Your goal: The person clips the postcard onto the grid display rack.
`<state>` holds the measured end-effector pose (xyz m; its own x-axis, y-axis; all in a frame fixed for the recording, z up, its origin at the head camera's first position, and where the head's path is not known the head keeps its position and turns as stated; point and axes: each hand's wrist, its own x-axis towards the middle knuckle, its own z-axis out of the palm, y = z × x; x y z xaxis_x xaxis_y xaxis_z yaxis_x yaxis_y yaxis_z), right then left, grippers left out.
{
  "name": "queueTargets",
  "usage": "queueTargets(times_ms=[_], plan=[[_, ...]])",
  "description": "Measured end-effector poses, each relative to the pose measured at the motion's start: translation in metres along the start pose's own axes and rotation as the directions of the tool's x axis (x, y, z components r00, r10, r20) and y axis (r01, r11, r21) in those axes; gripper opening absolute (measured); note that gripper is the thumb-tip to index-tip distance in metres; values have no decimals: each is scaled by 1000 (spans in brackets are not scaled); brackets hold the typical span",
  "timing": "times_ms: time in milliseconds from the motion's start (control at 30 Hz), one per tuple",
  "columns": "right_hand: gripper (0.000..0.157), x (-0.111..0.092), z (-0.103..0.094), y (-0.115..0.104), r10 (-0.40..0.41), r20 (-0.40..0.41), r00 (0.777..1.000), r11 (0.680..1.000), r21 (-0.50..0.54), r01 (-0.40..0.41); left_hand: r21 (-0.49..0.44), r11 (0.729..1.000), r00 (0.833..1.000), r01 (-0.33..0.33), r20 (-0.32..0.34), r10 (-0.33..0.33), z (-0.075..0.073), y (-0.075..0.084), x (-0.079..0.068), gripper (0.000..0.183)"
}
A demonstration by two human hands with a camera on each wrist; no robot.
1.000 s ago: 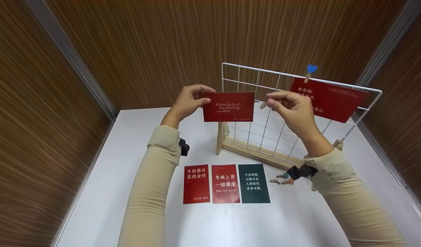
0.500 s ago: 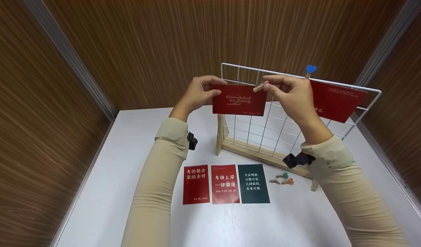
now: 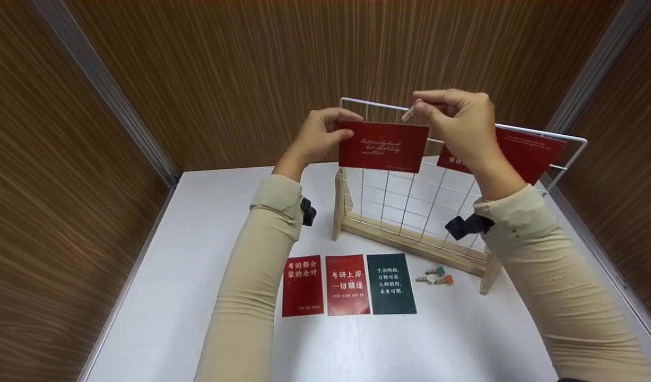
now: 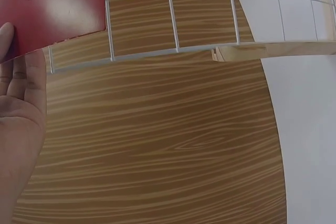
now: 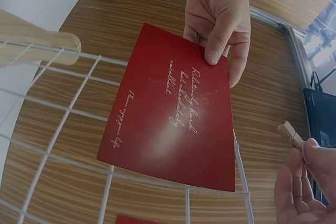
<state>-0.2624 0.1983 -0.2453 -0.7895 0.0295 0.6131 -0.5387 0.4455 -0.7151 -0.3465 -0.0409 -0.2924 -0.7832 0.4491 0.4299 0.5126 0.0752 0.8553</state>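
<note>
Woodgrain wall (image 3: 240, 79), left hand (image 3: 321, 133) pinching red card (image 3: 383, 148), long axis nearly level, right hand (image 3: 460, 119) pinching clip (image 3: 407, 114), tip slanting downward

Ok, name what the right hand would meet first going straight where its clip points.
Probably the red card in the left hand: in the head view the clip in the right hand slants down toward its top edge. Depth is unclear; the grid might come first.

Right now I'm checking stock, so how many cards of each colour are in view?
Red cards: 4 (1 in the left hand, 1 against the rack, 2 on the table)
Green card: 1 (on the table)
Total: 5 cards
</note>
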Motion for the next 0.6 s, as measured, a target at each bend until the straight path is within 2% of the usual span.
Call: queueTargets(times_ms=[300,600], plan=[[20,9,-8,-5,25,-21,999,993,-117,-27,-18,1000,999,-14,-39,13,7,4,8,24],[20,9,-11,-8,37,-36,999,967,-249,-45,-9,1000,998,-6,-68,6,12,8,15,23]])
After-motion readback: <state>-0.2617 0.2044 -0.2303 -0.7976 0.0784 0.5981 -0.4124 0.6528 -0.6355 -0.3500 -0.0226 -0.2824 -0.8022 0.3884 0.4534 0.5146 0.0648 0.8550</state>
